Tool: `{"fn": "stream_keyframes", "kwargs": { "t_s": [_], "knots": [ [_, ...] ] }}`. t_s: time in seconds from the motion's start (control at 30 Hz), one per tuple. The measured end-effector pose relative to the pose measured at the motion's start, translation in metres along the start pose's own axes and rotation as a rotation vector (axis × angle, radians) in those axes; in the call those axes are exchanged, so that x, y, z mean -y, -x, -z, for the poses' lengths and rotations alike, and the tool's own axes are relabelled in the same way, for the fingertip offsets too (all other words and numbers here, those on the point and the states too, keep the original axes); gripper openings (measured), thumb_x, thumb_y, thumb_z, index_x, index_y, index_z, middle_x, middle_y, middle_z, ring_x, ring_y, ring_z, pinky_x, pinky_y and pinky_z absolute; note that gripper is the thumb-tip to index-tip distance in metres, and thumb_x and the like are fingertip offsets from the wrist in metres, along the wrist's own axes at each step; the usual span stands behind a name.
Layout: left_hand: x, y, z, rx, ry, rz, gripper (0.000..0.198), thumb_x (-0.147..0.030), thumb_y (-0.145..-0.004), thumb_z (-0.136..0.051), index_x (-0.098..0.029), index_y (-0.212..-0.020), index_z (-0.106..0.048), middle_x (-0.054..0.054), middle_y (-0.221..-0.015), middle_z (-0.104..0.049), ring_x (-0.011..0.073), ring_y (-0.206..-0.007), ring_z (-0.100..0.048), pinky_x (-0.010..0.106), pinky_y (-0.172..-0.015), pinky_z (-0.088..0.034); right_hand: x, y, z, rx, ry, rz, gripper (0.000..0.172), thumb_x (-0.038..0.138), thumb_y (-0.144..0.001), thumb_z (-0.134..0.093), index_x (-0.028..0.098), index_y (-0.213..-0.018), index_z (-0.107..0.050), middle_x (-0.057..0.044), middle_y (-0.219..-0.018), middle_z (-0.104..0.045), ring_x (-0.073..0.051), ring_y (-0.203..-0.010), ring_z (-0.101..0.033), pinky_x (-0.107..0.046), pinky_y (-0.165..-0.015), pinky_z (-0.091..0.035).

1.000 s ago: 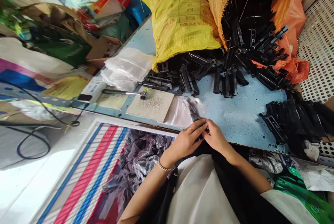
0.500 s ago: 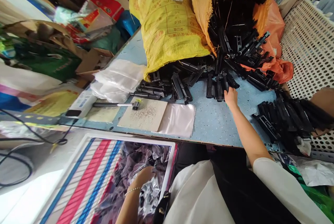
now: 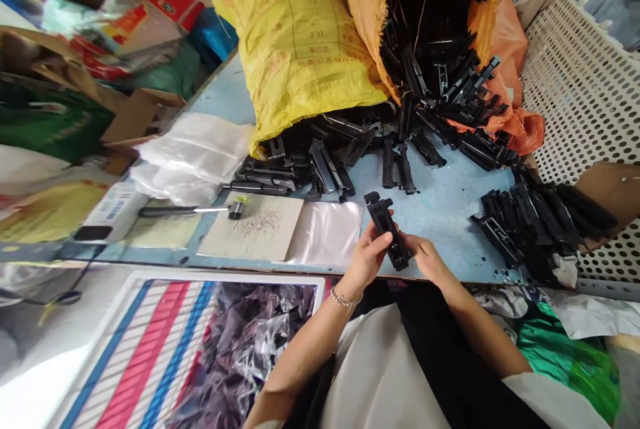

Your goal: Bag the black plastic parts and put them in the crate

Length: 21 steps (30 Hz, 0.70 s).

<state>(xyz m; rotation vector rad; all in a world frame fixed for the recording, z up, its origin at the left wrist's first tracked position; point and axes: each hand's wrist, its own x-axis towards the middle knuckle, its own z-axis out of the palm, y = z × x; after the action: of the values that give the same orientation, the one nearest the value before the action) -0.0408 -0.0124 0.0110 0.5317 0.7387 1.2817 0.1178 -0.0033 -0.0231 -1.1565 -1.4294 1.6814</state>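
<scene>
A long black plastic part [image 3: 384,216] is held tilted over the front edge of the blue table. My left hand [image 3: 370,257] is closed round its left side, thumb across the top face. At the part's lower right end, the fingers of my right hand [image 3: 425,257] are closed against it; the fingertips are partly hidden. Beyond my hands, several similar black parts [image 3: 400,166] lie loose on the table. More of them spill from the mouths of a yellow woven sack [image 3: 300,49] and an orange woven sack [image 3: 365,9].
A hammer [image 3: 200,210] rests across a grey board [image 3: 270,242], beside clear plastic bags [image 3: 330,232]. Bagged parts fill a striped container [image 3: 135,349] at lower left. To the right, black parts [image 3: 535,219] are stacked by a perforated white basket [image 3: 575,82].
My right hand has come back from the loose pile to the table's front edge with a black part. My left hand has risen from the striped container and taken hold of that part.
</scene>
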Motion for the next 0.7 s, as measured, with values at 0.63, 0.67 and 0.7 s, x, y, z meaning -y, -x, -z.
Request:
{"fn": "stream_keyframes", "kwargs": {
  "t_s": [0.63, 0.67, 0.7],
  "knots": [
    [-0.002, -0.004, -0.01, -0.212, 0.127, 0.192, 0.053, -0.047, -0.071, -0.074, -0.015, -0.113, -0.064, -0.001, -0.077, -0.063, 0.0081, -0.057, -0.053, 0.02, -0.052, -0.042, 0.011, -0.008, 0.01, -0.13, 1.055, 1.144, 0.046, 0.054, -0.103, -0.032, 0.022, -0.087, -0.061, -0.006, -0.081, -0.062, -0.022, -0.079, -0.05, -0.038, -0.075, -0.038],
    [-0.002, -0.004, -0.011, -0.218, 0.122, 0.217, 0.051, -0.047, -0.071, -0.074, -0.016, -0.111, -0.065, -0.001, -0.078, -0.063, 0.0079, -0.057, -0.053, 0.02, -0.052, -0.042, 0.007, -0.009, 0.011, -0.115, 1.069, 1.172, 0.045, 0.053, -0.103, -0.033, 0.023, -0.086, -0.061, -0.006, -0.08, -0.062, -0.022, -0.078, -0.05, -0.038, -0.076, -0.038],
    [0.0, -0.004, -0.013, -0.23, 0.111, 0.259, 0.05, -0.048, -0.07, -0.075, -0.015, -0.108, -0.066, 0.0, -0.079, -0.064, 0.0082, -0.058, -0.053, 0.021, -0.053, -0.042, 0.005, -0.01, 0.013, -0.091, 1.073, 1.177, 0.046, 0.055, -0.102, -0.033, 0.023, -0.082, -0.061, -0.005, -0.077, -0.061, -0.021, -0.077, -0.049, -0.038, -0.075, -0.037]
  ]
}}
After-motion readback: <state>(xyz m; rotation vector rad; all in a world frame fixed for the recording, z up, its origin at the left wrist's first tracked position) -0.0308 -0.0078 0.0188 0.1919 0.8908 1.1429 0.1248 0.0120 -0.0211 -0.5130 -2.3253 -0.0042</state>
